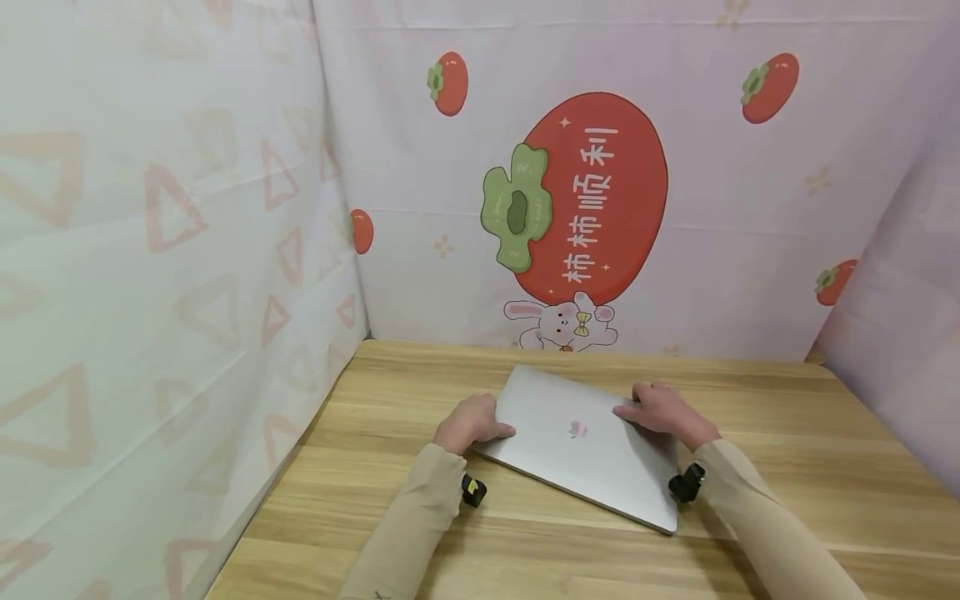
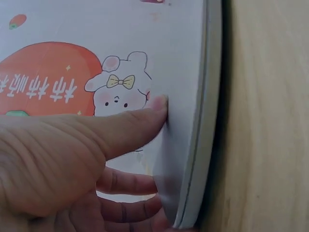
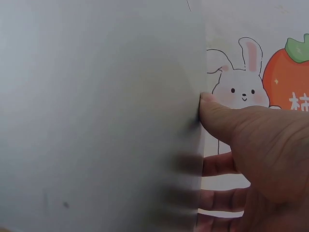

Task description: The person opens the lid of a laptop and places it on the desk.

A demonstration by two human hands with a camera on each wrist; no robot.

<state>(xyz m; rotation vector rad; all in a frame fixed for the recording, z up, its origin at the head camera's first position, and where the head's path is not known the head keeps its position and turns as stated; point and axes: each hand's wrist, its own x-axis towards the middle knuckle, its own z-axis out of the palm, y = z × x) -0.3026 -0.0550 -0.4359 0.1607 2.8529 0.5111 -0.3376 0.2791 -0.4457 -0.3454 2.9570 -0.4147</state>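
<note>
A closed silver laptop (image 1: 562, 450) with a logo on its lid is turned at an angle over the wooden table. My left hand (image 1: 476, 423) grips its left side near the front corner, thumb on the lid. In the left wrist view the thumb lies on the laptop's lid (image 2: 186, 111), with the other fingers bent toward its side edge. The right hand (image 1: 662, 412) holds the far edge toward the right end. The right wrist view shows that thumb at the rim of the laptop (image 3: 106, 116) and the remaining fingers reaching under or behind it, partly hidden.
The wooden tabletop (image 1: 375, 417) extends around the laptop. A white cloth wall (image 1: 420, 292) printed with persimmons and a rabbit stands along the back. Another patterned cloth (image 1: 240, 333) borders the left side, and a pale one (image 1: 900, 333) the right. Black cameras sit on both wrists.
</note>
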